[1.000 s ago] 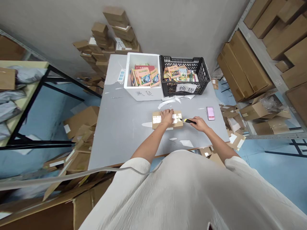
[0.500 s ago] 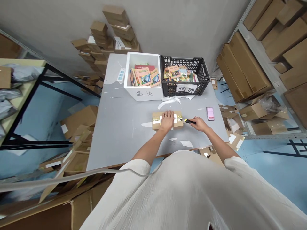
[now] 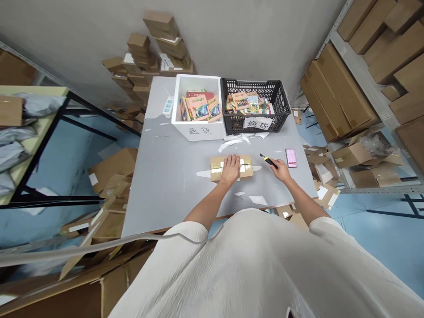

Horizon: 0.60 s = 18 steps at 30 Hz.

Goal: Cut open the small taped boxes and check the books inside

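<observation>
A small cardboard box (image 3: 245, 170) with shiny tape and a dark slit along its top lies on the grey table (image 3: 172, 176). My left hand (image 3: 231, 168) lies flat across the middle of the box, fingers stretched out, pressing on its top. To the right of the box, my right hand (image 3: 280, 169) is closed round a black and yellow utility knife (image 3: 271, 163). The knife's blade points up and left, apart from the box. A phone with a pink screen (image 3: 291, 158) lies just right of my right hand.
Behind the box stand a white foam bin (image 3: 205, 132) and a black plastic crate (image 3: 283, 106), both holding colourful books. A power strip (image 3: 168, 106) lies left of the bin. Boxes are stacked by the wall (image 3: 165, 26) and on the right shelf (image 3: 380, 115).
My right hand has drawn the utility knife off the box's right end, moving it right and turning its blade upward. My left hand has stayed on the box.
</observation>
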Available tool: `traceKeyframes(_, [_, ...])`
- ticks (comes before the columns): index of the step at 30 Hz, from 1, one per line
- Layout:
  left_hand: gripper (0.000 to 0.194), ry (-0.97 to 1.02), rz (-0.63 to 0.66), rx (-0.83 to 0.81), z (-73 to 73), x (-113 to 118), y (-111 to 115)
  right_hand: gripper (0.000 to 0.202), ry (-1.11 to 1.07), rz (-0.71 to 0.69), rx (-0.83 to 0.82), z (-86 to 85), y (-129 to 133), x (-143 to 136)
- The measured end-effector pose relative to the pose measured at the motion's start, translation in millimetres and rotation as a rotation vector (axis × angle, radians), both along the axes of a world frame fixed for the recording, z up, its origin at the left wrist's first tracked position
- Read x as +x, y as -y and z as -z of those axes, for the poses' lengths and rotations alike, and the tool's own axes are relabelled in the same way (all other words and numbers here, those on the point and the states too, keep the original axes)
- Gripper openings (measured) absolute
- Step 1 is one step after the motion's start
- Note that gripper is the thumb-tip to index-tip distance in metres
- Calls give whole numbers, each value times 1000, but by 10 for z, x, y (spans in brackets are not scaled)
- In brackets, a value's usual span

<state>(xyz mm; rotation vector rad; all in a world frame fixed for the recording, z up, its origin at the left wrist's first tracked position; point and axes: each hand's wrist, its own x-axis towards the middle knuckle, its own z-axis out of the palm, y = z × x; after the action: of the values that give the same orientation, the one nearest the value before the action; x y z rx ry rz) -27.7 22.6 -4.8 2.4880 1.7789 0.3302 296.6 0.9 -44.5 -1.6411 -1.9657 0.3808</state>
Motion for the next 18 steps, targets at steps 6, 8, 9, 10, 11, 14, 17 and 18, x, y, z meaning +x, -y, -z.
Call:
traceKeyframes(6, [72, 42, -12, -31, -39, 6, 24, 55, -37, -8, -83, -17, -87, -121])
traceKeyframes(8, [73, 49, 15, -42, -69, -30, 82, 50, -89, -13, -84, -44, -141, -248])
traceKeyframes(9, [73, 50, 27, -40, -84, -57, 130, 48, -115, -24, -78, -68, -180, -313])
traceKeyframes(10, [73, 51, 31, -35, -97, -88, 191, 48, -139, -40, -70, -101, -227, -381])
traceKeyframes(11, [72, 51, 24, -30, -108, -120, 263, 47, -156, -61, -61, -142, -284, -452])
traceKeyframes(14, [64, 57, -40, -23, -124, -199, 506, 47, -159, -144, -43, -297, -486, -703])
traceKeyframes(17, [54, 50, -97, -23, -117, -230, 691, 43, -100, -219, -60, -451, -662, -1002])
traceKeyframes(18, [51, 44, -111, -25, -111, -234, 727, 42, -74, -242, -71, -492, -699, -1097])
